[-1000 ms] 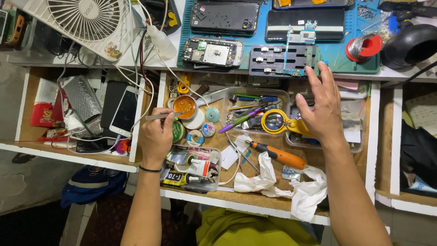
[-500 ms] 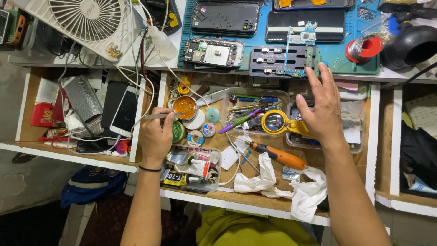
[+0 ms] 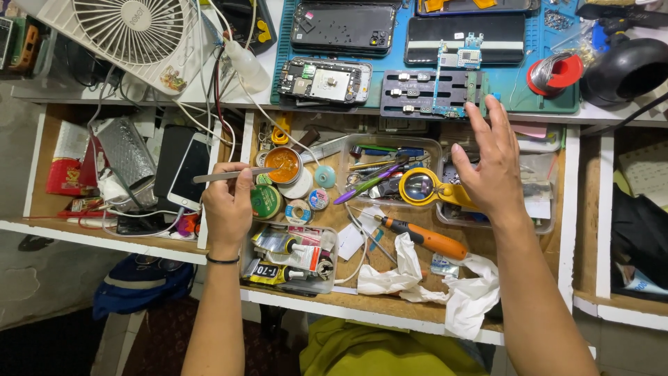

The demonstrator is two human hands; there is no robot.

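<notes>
My left hand (image 3: 227, 204) grips a pair of metal tweezers (image 3: 221, 175) lying level over an open drawer, with one end beside a small round tin of orange paste (image 3: 283, 164). My right hand (image 3: 490, 167) hovers with fingers spread above the drawer, over a yellow-rimmed magnifying glass (image 3: 419, 186) and a clear plastic tray (image 3: 539, 209). It holds nothing. On the blue mat above lie an opened phone (image 3: 324, 80) and a black circuit board holder (image 3: 433, 93).
The drawer holds an orange-handled screwdriver (image 3: 423, 238), crumpled white tissue (image 3: 445, 284), glue tubes in a clear box (image 3: 292, 254), tape rolls and pens. A white fan (image 3: 129, 35) sits at top left, a red solder spool (image 3: 554, 73) at top right. Phones (image 3: 189, 170) lie in the left drawer.
My left hand has lifted slightly with the tweezers, staying near the orange tin. My right hand has risen a little toward the desk edge.
</notes>
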